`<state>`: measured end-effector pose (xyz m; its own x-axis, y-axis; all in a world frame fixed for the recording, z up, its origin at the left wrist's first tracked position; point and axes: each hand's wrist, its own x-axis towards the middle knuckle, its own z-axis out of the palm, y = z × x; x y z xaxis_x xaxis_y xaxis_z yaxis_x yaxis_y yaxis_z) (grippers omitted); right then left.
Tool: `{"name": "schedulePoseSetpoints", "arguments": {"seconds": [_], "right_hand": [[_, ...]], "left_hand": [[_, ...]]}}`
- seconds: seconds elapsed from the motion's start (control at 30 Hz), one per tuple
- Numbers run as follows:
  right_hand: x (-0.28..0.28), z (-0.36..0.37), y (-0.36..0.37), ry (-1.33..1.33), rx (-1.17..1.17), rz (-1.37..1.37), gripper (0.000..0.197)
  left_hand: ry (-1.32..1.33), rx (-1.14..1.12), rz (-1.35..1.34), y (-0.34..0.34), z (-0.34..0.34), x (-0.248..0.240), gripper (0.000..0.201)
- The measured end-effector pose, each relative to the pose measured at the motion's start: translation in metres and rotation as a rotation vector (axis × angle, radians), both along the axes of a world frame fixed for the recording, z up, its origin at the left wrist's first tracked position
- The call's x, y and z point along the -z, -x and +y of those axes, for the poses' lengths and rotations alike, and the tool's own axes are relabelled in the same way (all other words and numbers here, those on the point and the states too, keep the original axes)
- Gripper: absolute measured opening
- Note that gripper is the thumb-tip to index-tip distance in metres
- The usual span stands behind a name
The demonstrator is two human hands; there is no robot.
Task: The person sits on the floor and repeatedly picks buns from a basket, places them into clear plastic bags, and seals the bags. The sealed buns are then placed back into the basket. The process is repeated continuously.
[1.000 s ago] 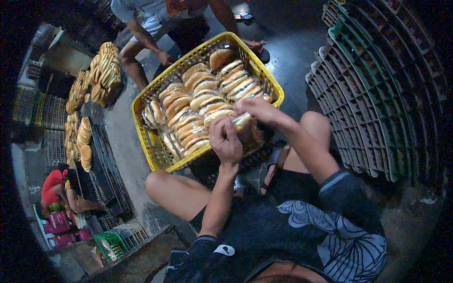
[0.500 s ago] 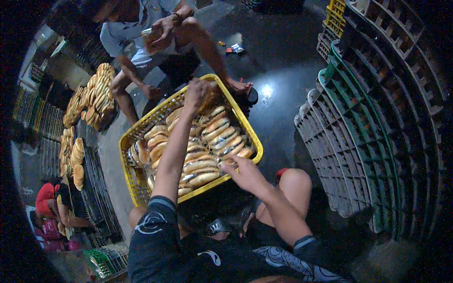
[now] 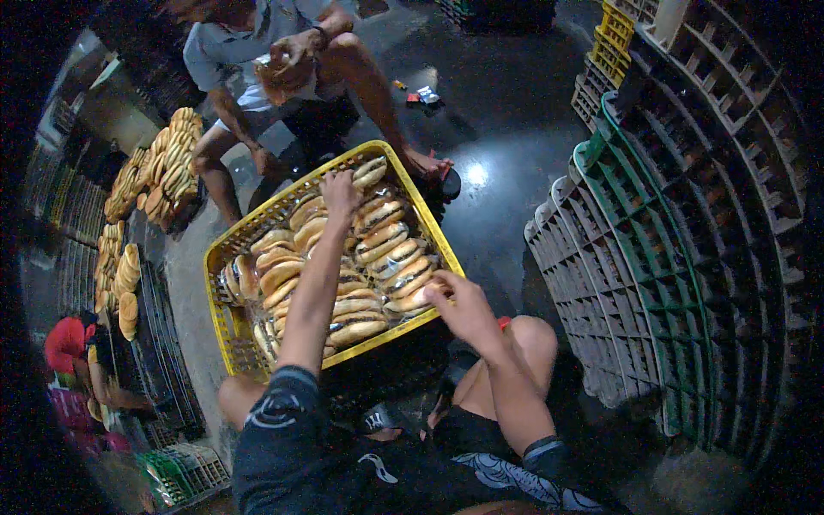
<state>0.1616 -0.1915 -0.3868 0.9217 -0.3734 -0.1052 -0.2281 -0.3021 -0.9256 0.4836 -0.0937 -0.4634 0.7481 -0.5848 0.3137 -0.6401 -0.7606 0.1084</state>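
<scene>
A yellow plastic crate (image 3: 388, 342) sits tilted in front of me, holding rows of split bread buns (image 3: 296, 236) with dark filling, several in clear wrapping. My left hand (image 3: 341, 194) reaches over the buns to the crate's far side. Its fingers are curled down among them, and what they grip is hidden. At the near right corner, my right hand (image 3: 463, 311) has thumb and fingers closed around the end of a bun (image 3: 422, 298). Another bun (image 3: 369, 172) lies in the far corner, beside my left hand.
Across the crate sits another person (image 3: 249, 51), holding a brown bun-like item (image 3: 283, 79). Stacked crates (image 3: 618, 257) line the right. To the left are heaps of buns (image 3: 172, 172) and a person in red (image 3: 69, 348). Small packets (image 3: 423, 97) lie on the dark floor.
My left hand has drawn back from the far corner toward the left, uncovering buns there. My right hand has shifted slightly right and closed on a bun at the near corner.
</scene>
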Motion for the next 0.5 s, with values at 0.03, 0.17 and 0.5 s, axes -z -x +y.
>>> {"name": "schedulePoseSetpoints", "arguments": {"seconds": [0.03,0.17,0.5], "right_hand": [[-0.002,0.0,0.001,-0.106,0.078,-0.076,0.044],[0.018,-0.014,0.017,-0.789,0.11,-0.226,0.06],[-0.037,0.094,0.139,-0.625,-0.229,-0.286,0.062]], "left_hand": [[0.247,0.035,-0.079,0.016,0.012,-0.008,0.03],[0.71,0.354,-0.202,0.164,0.03,-0.068,0.032],[1.689,0.572,1.757,0.345,0.153,-0.107,0.091]]}}
